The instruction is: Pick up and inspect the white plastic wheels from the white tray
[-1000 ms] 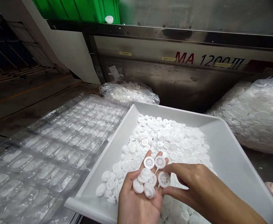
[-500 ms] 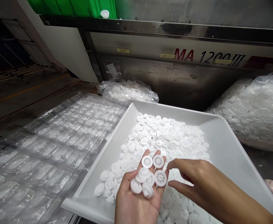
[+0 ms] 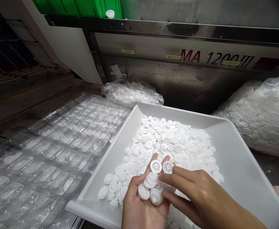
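My left hand (image 3: 144, 206) is palm up over the near edge of a white tray (image 3: 234, 159), cupping several small white plastic wheels (image 3: 153, 181). My right hand (image 3: 196, 194) reaches in from the right, its fingers stretched over the left palm and touching the wheels there. The tray holds a heap of the same white wheels (image 3: 172, 143).
A clear plastic blister tray (image 3: 48, 152) with rows of pockets lies to the left. Clear bags of white parts sit behind the tray (image 3: 132, 92) and at the right (image 3: 261, 114). A grey machine (image 3: 201, 63) marked MA 1200 stands behind, with a green crate (image 3: 77, 6) on top.
My right hand has moved left, from just beside the left palm to over it, covering one of the wheels. The left hand has stayed almost still.
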A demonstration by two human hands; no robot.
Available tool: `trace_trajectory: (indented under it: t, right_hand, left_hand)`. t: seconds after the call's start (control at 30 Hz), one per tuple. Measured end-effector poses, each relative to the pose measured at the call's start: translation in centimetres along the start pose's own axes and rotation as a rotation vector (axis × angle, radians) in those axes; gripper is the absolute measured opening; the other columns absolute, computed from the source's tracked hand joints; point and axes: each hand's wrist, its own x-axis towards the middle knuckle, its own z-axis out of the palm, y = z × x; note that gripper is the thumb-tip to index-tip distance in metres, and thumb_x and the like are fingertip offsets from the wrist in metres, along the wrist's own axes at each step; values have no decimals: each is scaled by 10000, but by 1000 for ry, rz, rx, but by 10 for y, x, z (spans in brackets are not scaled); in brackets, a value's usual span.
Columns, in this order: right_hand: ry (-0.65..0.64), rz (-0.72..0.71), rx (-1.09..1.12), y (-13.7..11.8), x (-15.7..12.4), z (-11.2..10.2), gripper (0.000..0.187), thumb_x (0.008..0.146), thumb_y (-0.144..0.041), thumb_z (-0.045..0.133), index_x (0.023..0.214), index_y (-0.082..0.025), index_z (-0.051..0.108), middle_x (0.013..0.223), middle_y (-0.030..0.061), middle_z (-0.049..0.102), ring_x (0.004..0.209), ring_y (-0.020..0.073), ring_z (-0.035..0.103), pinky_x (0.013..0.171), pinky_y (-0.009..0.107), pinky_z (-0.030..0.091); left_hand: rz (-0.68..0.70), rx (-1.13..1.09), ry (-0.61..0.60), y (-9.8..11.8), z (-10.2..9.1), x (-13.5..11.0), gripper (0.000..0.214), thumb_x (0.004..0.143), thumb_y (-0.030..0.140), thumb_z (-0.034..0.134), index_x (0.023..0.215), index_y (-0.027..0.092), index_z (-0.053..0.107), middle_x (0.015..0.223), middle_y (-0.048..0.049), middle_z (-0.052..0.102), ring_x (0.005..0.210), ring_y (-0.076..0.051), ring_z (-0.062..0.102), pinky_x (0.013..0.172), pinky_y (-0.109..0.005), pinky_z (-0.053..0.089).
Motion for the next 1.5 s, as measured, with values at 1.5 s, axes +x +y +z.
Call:
trace_trajectory:
  t: [1.5]
  right_hand:
    - [117, 598, 806, 22, 11, -13, 265, 898, -402, 496, 750, -199, 582, 662, -48, 483, 601, 85, 431, 547, 203, 339]
  left_hand:
    - [-181, 30, -299, -1, -7, -6, 434, 878, 201, 283, 1190, 131, 576, 1274, -121, 557, 1174, -230, 522, 1101, -449, 216]
